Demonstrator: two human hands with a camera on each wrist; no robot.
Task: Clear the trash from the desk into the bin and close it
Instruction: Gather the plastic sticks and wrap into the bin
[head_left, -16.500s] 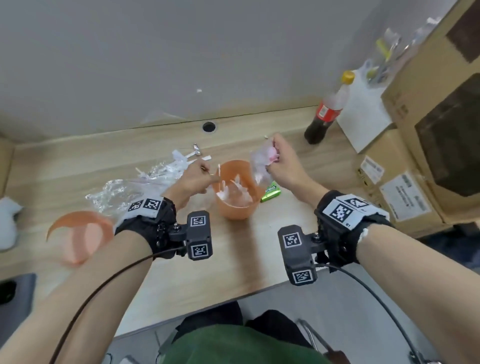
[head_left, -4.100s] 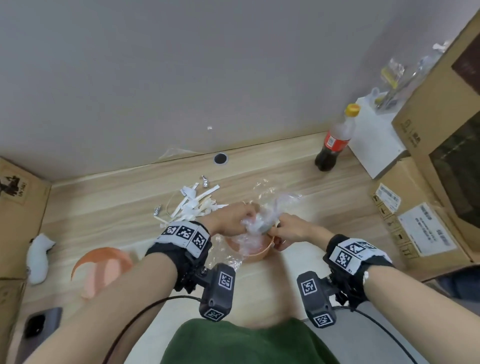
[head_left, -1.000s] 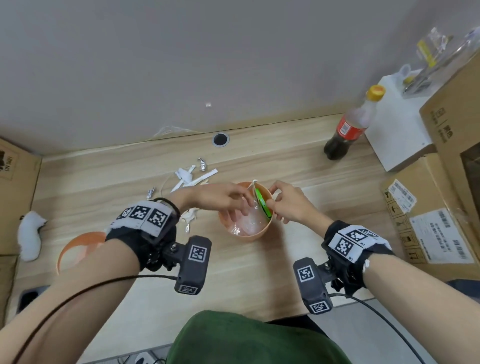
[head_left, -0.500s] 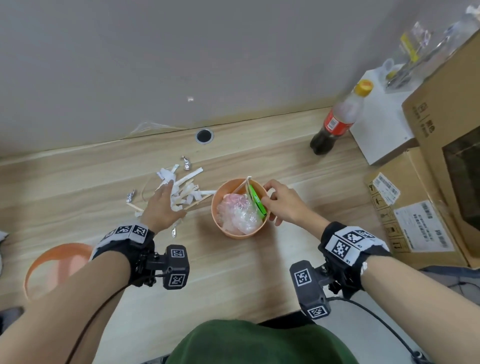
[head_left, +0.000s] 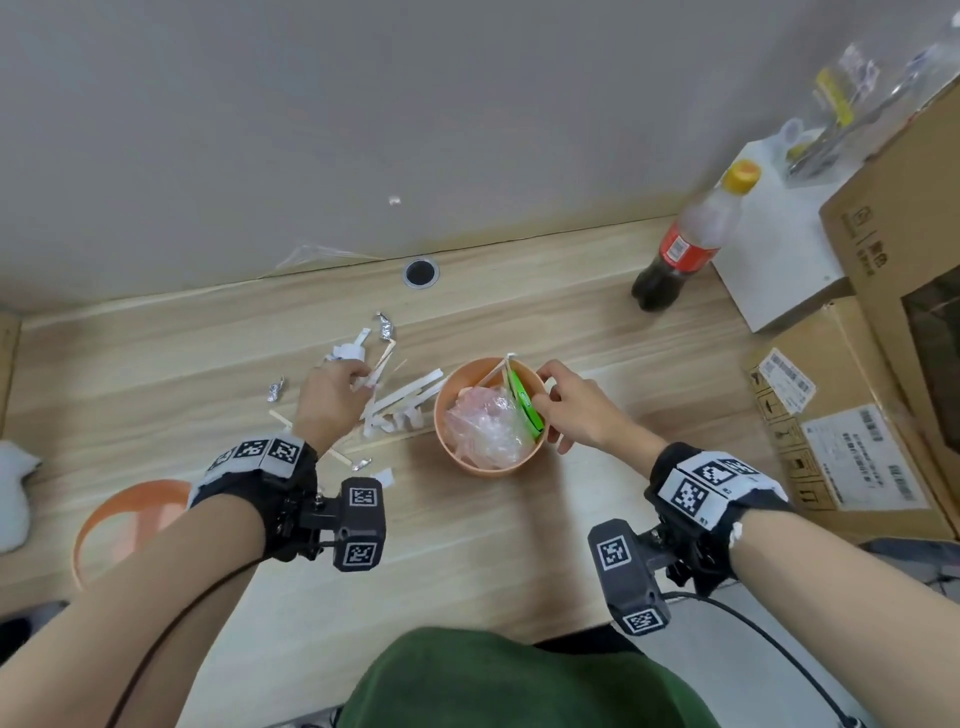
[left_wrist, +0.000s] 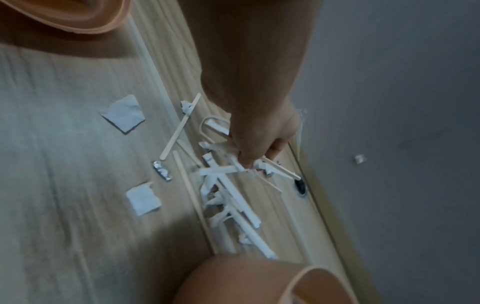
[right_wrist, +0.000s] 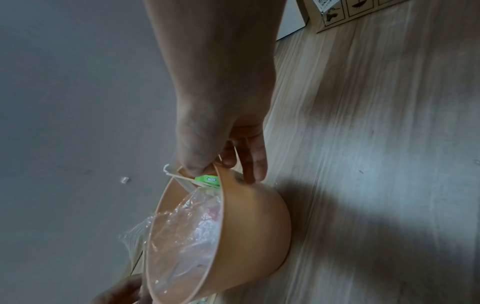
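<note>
The small orange bin (head_left: 467, 465) stands mid-desk holding crumpled clear plastic (head_left: 483, 428), a green packet (head_left: 524, 405) and a wooden stick. My right hand (head_left: 543, 400) grips its right rim (right_wrist: 228, 166), thumb inside and fingers outside. Left of the bin lies a pile of white paper strips (head_left: 410, 400) and wooden sticks, with foil wrappers (head_left: 275, 389) around it. My left hand (head_left: 363, 376) is on the pile, its fingers curled and pinching some strips and a stick (left_wrist: 255, 162). The orange lid (head_left: 124, 519) lies at the desk's front left.
A cola bottle (head_left: 675, 254) stands at the back right beside a white box (head_left: 769, 249). Cardboard boxes (head_left: 841, 415) line the right side. A cable hole (head_left: 421, 272) sits by the wall. Two loose paper squares (left_wrist: 123, 115) lie nearer the front edge.
My left hand has left the bin, moved left to the scrap pile and closed its fingers on some strips. The right hand keeps hold of the bin rim.
</note>
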